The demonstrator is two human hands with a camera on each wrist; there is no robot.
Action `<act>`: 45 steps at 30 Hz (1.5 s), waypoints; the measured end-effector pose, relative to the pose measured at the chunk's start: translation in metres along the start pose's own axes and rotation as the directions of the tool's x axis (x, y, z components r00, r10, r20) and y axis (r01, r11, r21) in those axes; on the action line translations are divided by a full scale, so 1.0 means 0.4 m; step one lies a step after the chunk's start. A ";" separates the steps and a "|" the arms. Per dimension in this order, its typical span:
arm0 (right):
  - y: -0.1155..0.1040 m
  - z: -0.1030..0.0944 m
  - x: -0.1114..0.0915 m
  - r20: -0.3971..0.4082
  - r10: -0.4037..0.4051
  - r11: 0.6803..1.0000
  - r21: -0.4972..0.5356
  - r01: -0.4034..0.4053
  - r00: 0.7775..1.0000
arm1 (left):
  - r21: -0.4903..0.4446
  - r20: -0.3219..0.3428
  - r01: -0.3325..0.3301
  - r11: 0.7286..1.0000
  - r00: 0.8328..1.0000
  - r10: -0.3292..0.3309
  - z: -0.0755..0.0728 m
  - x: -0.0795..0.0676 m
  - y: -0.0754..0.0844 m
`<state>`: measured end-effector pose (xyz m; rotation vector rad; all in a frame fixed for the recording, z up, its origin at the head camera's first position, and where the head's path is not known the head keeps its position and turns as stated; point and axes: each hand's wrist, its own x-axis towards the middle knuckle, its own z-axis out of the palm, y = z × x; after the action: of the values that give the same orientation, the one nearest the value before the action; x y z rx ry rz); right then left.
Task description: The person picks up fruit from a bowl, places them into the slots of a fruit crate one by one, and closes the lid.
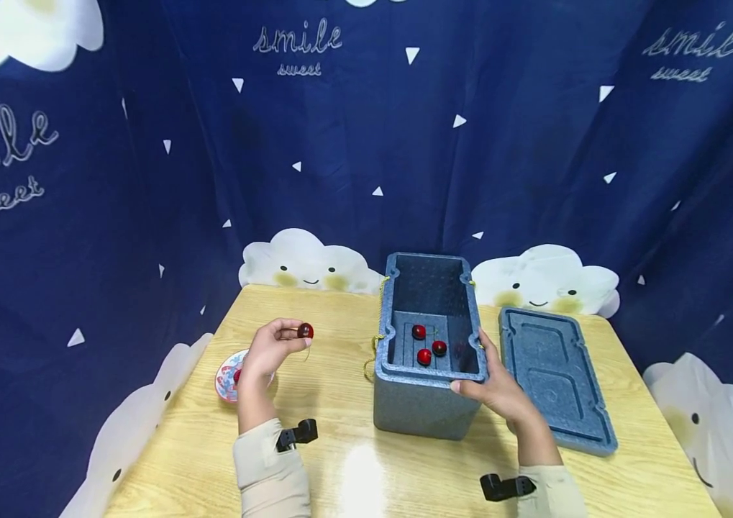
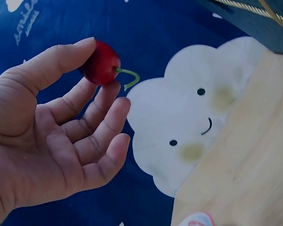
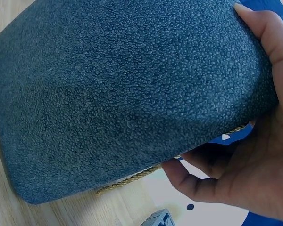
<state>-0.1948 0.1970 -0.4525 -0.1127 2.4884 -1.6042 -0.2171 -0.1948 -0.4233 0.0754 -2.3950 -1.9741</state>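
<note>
The left hand [image 1: 269, 352] pinches a red cherry [image 1: 305, 330] between its thumb and fingertips, the gap between them only as wide as the fruit. The left wrist view shows the other fingers loosely bent, apart from one another, with the palm bare. The cherry sits at the tips of the hand, on its far right side, raised above the wooden table [image 1: 347, 403]. Its thin green stem [image 2: 127, 77] points away from the palm.

Left of this hand, and partly hidden behind the wrist, a patterned plate [image 1: 226, 389] rests on the table with something red on it.

The held cherry is to the left of a blue-grey box [image 1: 427, 406], well apart from it. The right hand [image 1: 498, 388] grips the box at its near right corner: the thumb lies on the near rim, and the fingers bend against the right wall. Inside, three cherries [image 1: 439, 348] lie on the floor of the box, toward its near end, left of the right hand. A yellowish rope [image 3: 132, 180] runs along the box's side. To the right, a matching lid [image 1: 554, 374] lies on the table.
</note>
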 end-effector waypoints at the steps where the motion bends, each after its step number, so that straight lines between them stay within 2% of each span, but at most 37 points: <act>1: 0.000 0.000 0.000 -0.001 0.002 1.000 -0.003 -0.002 1.000 | 0.017 0.012 0.012 1.000 1.000 -0.012 0.003 0.003 0.005; 5: 0.002 -0.001 0.002 0.000 -0.002 1.000 0.000 0.002 1.000 | 0.045 0.051 0.029 0.999 0.998 -0.031 0.021 0.016 0.029; 12: 0.006 -0.004 0.001 -0.001 -0.023 1.000 -0.019 0.023 1.000 | 0.030 0.199 0.024 0.999 0.980 -0.030 0.062 0.035 0.061; 17: 0.005 -0.004 -0.001 0.008 -0.015 1.000 -0.014 0.015 1.000 | 0.015 0.242 0.003 1.000 0.970 -0.007 0.078 0.052 0.074; 21: 0.002 -0.003 0.000 0.005 -0.013 1.000 -0.013 0.013 1.000 | 0.002 0.260 -0.022 1.000 0.966 0.021 0.091 0.072 0.090; 25: 0.002 -0.005 0.002 0.007 -0.009 1.000 -0.017 0.009 1.000 | -0.004 0.269 -0.016 1.000 0.963 0.016 0.102 0.090 0.110; 35: 0.003 -0.006 0.002 0.016 -0.007 1.000 -0.013 0.007 1.000 | 0.033 0.313 0.020 0.999 0.949 -0.030 0.133 0.125 0.146; 45: -0.003 -0.004 0.002 0.018 0.008 0.999 -0.031 -0.007 1.000 | 0.033 0.363 0.033 0.999 0.931 -0.043 0.183 0.150 0.180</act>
<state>-0.1957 0.1977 -0.4508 -0.1216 2.4976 -1.5547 -0.2824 -0.1132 -0.3668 -0.2718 -2.6532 -2.1363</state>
